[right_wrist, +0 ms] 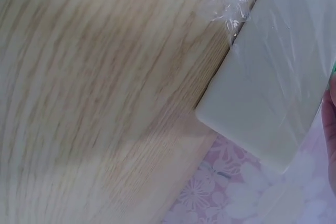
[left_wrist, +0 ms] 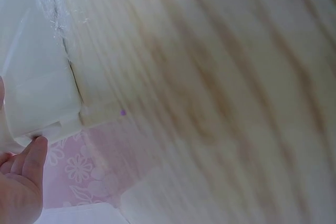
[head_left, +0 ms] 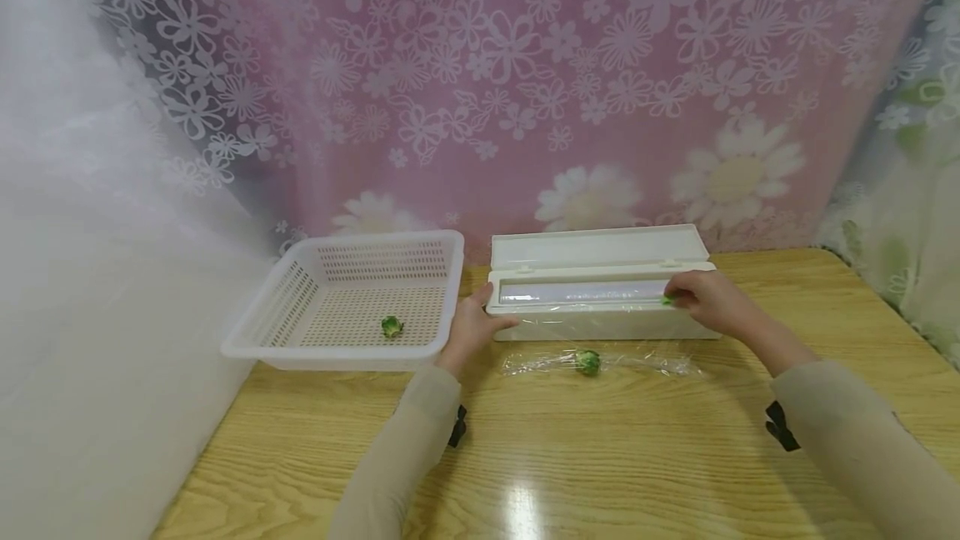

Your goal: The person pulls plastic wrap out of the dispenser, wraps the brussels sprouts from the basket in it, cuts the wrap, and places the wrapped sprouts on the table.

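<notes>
A white plastic wrap dispenser (head_left: 600,323) lies lengthwise with its lid (head_left: 600,248) raised at the back and a roll showing inside. My left hand (head_left: 472,327) grips its left end, thumb along the front face; the left wrist view shows fingers at that end. With my right hand (head_left: 708,300) I pinch a small green slider (head_left: 667,301) near the right end of the front edge. Clear plastic wrap (head_left: 645,363) hangs down the front and spreads onto the table. A small green sprout-like vegetable (head_left: 588,362) rests on that wrap, in front of the dispenser.
A white perforated basket (head_left: 345,354) stands to the left, beside my left hand, with another small green vegetable (head_left: 392,327) inside. Everything stands on a wood-grain table (head_left: 570,457). A pink floral curtain (head_left: 480,107) hangs right behind, and white sheeting (head_left: 112,273) borders the left side.
</notes>
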{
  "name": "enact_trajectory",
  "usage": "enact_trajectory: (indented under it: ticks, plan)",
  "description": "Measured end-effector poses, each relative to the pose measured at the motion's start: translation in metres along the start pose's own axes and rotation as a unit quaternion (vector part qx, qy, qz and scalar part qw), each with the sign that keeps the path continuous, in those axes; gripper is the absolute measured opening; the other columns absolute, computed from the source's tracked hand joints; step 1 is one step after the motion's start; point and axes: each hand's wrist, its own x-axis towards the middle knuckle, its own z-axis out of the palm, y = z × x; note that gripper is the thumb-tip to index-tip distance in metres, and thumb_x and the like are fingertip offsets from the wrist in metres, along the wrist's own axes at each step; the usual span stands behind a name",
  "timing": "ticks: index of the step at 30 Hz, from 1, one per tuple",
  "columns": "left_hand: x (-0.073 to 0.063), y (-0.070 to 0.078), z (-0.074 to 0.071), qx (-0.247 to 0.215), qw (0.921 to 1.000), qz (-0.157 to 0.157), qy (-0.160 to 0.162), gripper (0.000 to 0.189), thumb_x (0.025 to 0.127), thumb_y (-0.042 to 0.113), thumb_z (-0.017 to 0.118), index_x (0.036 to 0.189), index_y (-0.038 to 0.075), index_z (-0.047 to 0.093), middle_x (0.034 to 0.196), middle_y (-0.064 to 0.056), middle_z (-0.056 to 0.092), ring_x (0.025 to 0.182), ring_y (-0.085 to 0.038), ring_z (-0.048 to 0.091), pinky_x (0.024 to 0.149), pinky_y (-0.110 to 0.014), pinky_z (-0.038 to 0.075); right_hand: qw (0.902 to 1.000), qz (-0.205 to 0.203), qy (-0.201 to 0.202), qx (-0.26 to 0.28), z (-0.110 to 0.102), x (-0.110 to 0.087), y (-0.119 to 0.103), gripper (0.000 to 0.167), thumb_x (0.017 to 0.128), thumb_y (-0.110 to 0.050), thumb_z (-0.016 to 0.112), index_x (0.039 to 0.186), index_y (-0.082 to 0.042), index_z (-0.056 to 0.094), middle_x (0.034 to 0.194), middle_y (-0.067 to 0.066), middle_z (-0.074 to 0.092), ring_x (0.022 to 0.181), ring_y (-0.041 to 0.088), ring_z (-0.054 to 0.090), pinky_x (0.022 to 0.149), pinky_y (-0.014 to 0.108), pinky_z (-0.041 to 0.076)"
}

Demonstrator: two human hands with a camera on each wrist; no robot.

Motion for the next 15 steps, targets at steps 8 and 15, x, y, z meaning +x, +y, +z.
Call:
enact_trajectory:
  ticks: [8, 15]
  plan:
    - [0.001, -0.002, 0.0, -0.011, 0.9999, -0.002, -0.001, 0.089, 0.064, 0.031, 0.076, 0.134, -0.001, 0.032, 0.138, -0.014, 0.03, 0.118, -0.018, 0.039, 0.087, -0.023, 0.041, 0.9997, 0.012, 0.008, -0.021, -0.014, -0.018, 0.016, 0.012, 0.073, 0.01, 0.063, 0.084, 0.004, 0.062, 0.077, 0.013, 0.06, 0.071, 0.03, 0.058, 0.06, 0.039, 0.048]
    - [0.001, -0.001, 0.002, -0.023, 0.9997, -0.002, -0.004, 0.087, 0.065, 0.028, 0.076, 0.133, -0.002, 0.032, 0.138, -0.014, 0.03, 0.118, -0.023, 0.04, 0.084, -0.021, 0.042, 0.9984, 0.026, 0.023, -0.044, -0.02, -0.032, 0.03, 0.012, 0.073, 0.01, 0.062, 0.084, 0.004, 0.062, 0.077, 0.012, 0.061, 0.07, 0.03, 0.058, 0.058, 0.04, 0.048]
